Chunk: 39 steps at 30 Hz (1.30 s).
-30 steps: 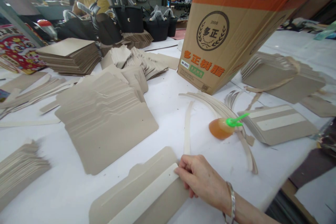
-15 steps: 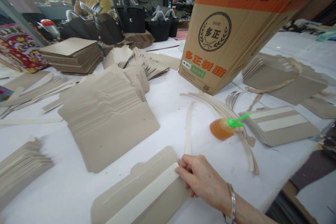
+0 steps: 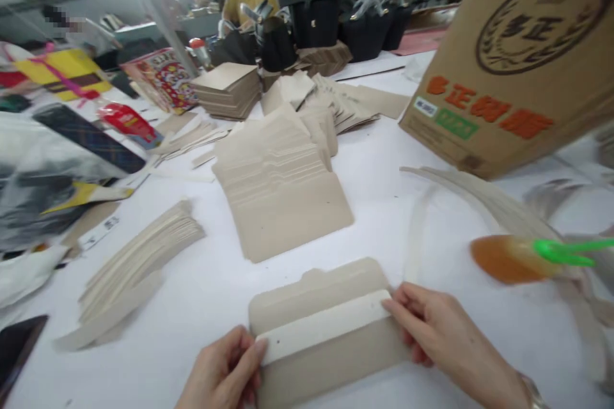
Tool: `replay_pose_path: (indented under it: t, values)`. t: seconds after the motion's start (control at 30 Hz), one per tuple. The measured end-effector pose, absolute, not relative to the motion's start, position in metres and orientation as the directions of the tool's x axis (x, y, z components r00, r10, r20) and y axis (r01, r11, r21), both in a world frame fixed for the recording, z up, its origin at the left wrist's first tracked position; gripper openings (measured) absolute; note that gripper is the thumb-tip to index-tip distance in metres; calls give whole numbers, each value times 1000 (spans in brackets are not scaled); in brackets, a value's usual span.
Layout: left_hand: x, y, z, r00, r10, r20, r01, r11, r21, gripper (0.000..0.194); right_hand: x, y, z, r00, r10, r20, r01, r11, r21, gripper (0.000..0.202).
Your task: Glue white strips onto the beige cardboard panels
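Bare white surface (image 3: 215, 287) lies between the curved strip pile (image 3: 144, 262) and the grey panel (image 3: 330, 367), wide enough for the left hand (image 3: 223, 367) to pass forward. Straight ahead, the fanned card stack (image 3: 292, 214) blocks the middle. Right of it, an open lane runs up to the tall carton (image 3: 508, 77), a wall at far right; the orange bottle (image 3: 511, 259) stands in the way beyond the right hand (image 3: 446, 335).

The white table (image 3: 211, 294) bears beige panels (image 3: 295, 214), pale strips (image 3: 141, 259), a carton (image 3: 508, 86).
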<state>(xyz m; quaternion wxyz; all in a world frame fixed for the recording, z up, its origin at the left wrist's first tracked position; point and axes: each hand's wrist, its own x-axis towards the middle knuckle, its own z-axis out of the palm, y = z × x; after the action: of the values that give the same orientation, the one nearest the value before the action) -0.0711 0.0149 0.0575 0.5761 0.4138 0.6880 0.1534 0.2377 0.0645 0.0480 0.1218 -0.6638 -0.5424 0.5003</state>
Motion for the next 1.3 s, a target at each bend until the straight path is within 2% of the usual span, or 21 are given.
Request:
replay_pose_path:
  t: [0.3, 0.63, 1.3]
  values:
    - [-68, 15, 65, -23, 771, -637, 346, 604, 718, 40, 236, 66, 44, -71, 772, -631, 577, -485, -658, 42]
    - [-69, 15, 62, -36, 763, -645, 337, 617, 711, 36, 230, 67, 50, -4, 755, -656, 539, -551, -637, 44]
    - [-67, 15, 62, -48, 781, -623, 331, 601, 728, 36, 242, 61, 29, -50, 745, -665, 520, -549, -654, 47]
